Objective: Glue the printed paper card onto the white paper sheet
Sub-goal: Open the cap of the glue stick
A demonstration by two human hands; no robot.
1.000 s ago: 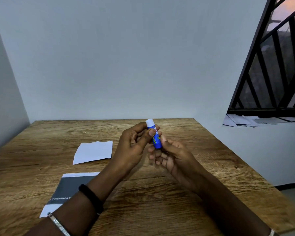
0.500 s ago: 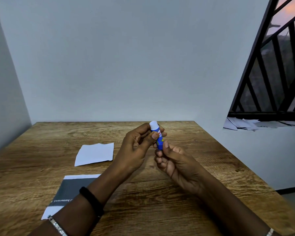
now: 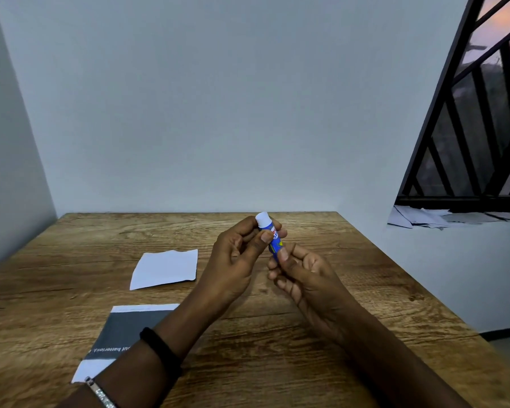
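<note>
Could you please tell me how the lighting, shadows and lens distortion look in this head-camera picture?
Head view: the light is dim, soft and bluish, with pink dusk sky through the barred window. The wide-angle lens leans its bars sharply. Shadows on the table are faint. The glue stick is sharp, but its label is too small to read.

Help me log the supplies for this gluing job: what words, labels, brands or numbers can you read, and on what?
"out batteries)": white print, upside down in this view, on the grey band of the printed paper card; the left forearm hides what comes before it.
Label on the glue stick: lettering on blue and red, too blurred to read.
The white paper sheet: no print visible.
</note>
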